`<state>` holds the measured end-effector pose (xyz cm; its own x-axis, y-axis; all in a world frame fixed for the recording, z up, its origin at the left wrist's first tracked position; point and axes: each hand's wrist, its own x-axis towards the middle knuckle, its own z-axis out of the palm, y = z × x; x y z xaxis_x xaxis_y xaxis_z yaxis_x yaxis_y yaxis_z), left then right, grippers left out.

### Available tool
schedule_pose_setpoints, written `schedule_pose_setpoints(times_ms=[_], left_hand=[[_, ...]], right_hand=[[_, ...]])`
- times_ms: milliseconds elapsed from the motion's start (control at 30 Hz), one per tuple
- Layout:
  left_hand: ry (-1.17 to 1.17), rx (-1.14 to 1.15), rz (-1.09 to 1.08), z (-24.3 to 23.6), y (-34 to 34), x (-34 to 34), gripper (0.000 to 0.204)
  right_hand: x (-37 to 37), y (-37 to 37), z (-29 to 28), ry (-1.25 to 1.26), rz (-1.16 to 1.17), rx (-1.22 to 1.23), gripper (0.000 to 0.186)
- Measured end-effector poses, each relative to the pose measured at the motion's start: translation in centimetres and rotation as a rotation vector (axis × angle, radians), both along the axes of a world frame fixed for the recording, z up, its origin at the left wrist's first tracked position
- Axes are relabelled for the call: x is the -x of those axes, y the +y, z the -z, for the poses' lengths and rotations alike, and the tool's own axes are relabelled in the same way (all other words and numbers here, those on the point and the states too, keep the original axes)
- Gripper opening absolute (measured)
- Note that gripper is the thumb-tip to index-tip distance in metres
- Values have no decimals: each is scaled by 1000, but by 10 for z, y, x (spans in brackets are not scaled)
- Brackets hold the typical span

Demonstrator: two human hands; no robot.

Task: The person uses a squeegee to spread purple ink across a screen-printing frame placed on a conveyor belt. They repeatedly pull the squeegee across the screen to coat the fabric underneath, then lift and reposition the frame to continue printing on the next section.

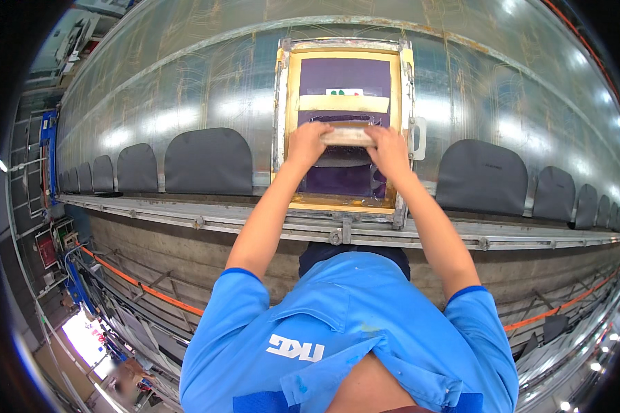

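Note:
A screen-printing frame (406, 76) lies on a long metal table in front of me, its mesh (341, 180) dark purple inside a yellow border. Across the middle of that mesh sits a squeegee (348, 137) with a pale wooden handle. My left hand (306, 143) is closed around the handle's left end, and my right hand (389, 149) grips its right end. Dark wet-looking ink shows around the squeegee; its blade is mostly hidden. Beyond it, a strip of pale yellow tape (343, 104) crosses the mesh, with a small white patch bearing green and red marks above.
Dark grey rounded fabric pieces (209, 162) lie in a row along the table's near edge, continuing on the right (482, 176). A metal rail (255, 224) runs along that edge. A white handle (419, 138) sticks out from the frame's right side. Orange piping (141, 281) lies behind me.

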<state>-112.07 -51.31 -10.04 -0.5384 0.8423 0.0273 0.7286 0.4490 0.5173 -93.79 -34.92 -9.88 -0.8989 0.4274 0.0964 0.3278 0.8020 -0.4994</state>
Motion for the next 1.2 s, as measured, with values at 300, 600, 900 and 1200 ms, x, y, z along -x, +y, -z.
schedule_pose_setpoints(times_ms=[300,600,900,1200], left_hand=[[36,-127,69,11,-86,-81,47],[-28,-103,95,-2,-98,-84,54],[-61,-143,-76,-14,-174,-49,60],[114,-17,208,-24,-308,115,60]], right_hand=[[-82,-21,33,74,-231,440,49],[-19,99,72,250,662,468,33],[58,29,31,477,683,254,31],[202,-132,43,432,698,484,29]])
